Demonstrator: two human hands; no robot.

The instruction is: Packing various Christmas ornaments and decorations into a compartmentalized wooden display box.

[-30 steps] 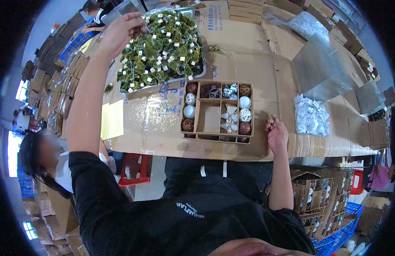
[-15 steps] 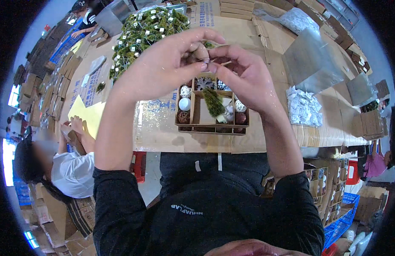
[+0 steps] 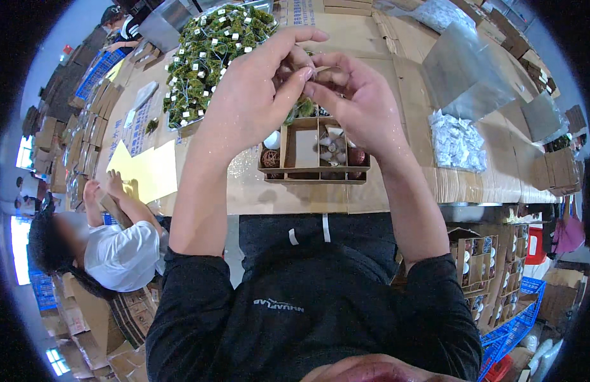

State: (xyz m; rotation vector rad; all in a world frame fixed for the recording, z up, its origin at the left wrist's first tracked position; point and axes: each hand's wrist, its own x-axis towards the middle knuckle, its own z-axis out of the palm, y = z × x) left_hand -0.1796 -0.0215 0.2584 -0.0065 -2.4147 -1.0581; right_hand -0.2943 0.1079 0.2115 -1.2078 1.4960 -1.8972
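My left hand (image 3: 260, 89) and my right hand (image 3: 365, 95) meet above a divided cardboard box (image 3: 314, 173), their thumbs and fingertips pinched close together. What they pinch is too small and too hidden to make out. Just under the fingers shows a green bristly piece (image 3: 300, 111), partly covered by my hands. Inside the box, a brown woven ball (image 3: 270, 158), a white ball (image 3: 273, 140) and a dark red ball (image 3: 356, 156) fill side compartments. Pale small ornaments (image 3: 332, 148) lie right of a bare middle compartment. My hands hide the box's far part.
Left of the box stands a heap of green mini trees (image 3: 212, 63) with white square bases. Yellow paper (image 3: 148, 172) lies near a co-worker in a white shirt (image 3: 126, 254). On the right are a pile of white packets (image 3: 457, 141) and a clear plastic bag (image 3: 467, 76).
Both hands have shifted slightly up and away, still pinched together. The green mini tree that hung over the box's middle compartment no longer shows there; green shows under my fingers.
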